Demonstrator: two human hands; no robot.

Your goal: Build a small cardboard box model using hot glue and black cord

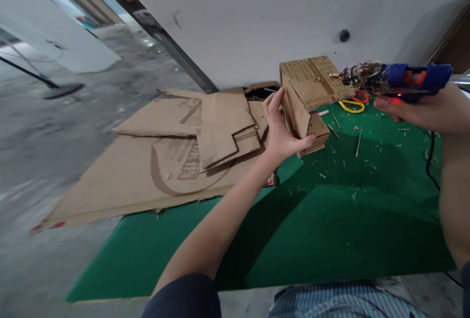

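Left hand (281,129) clasps the cardboard box (312,87) — thumb under its near corner, fingers spread up its left face. Right hand (422,112), just right of the box, is wrapped round a blue glue gun (404,79), crusted nozzle aimed left at the box top. Box: brown, printed, tilted, long axis receding; green mat (330,220) beneath.

Nothing here can be read for certain. The large cardboard sheet (139,185), at eight o'clock from the cardboard box (312,83), carries bold dark letters inside a curved printed line. They are blurred and partly covered by smaller cardboard pieces (223,122). The box's top shows faint printed lines, too small to read.
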